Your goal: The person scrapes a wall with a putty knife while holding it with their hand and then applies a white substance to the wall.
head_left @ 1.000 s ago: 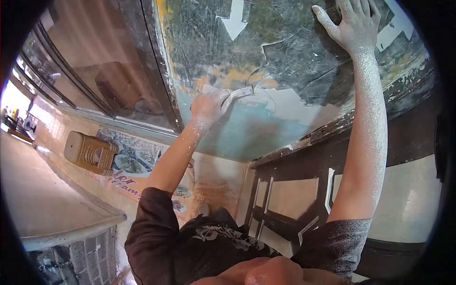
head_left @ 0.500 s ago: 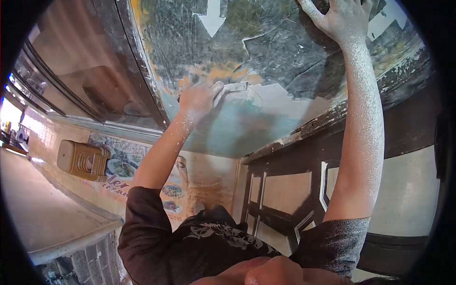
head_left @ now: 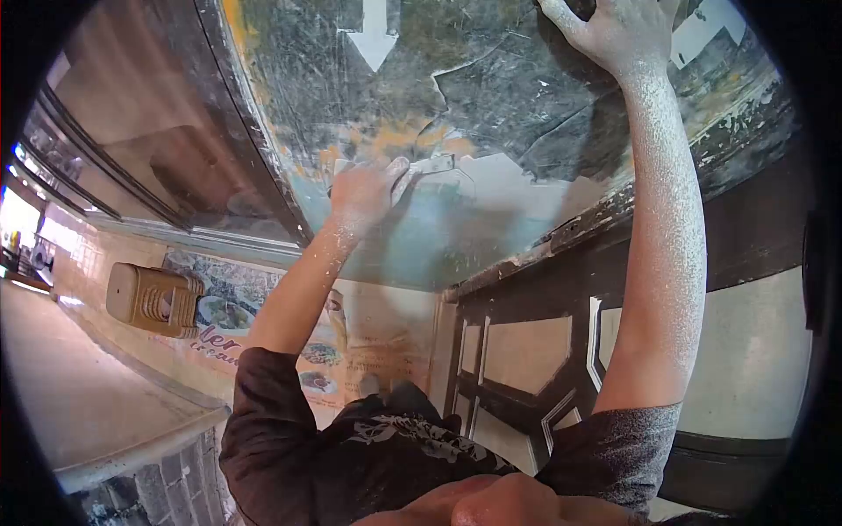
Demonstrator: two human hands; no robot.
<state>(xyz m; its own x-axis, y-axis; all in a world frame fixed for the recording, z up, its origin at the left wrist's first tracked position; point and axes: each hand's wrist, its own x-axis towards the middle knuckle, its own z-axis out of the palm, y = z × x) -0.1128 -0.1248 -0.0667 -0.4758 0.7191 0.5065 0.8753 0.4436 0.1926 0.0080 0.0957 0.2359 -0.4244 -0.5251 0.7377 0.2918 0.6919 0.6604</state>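
My left hand (head_left: 358, 191) is closed around a scraper, with a bit of its handle end showing past the fist. The pale metal scraper blade (head_left: 434, 164) lies against the painted wall (head_left: 351, 96), at the ragged border between dark peeling paint and a white and pale green area (head_left: 500, 180). Cracks run through the dark paint above the blade. Higher up on the right, my right hand (head_left: 623, 39) rests on the wall with thumb and fingers apart, holding nothing; its fingertips are cut off by the frame. White dust covers my right forearm.
A dark wooden panelled piece (head_left: 526, 351) stands at the lower right. To the left is a dark-framed glass panel (head_left: 149, 131). Stacked brown plastic stools (head_left: 153, 300) stand on a printed banner (head_left: 215, 342) below. A rounded counter (head_left: 132, 438) is at the lower left.
The view has shifted slightly, moving the wall's marks to the left. Against those marks, the scraper in my left hand has slid a little right and down. My right hand stays in place.
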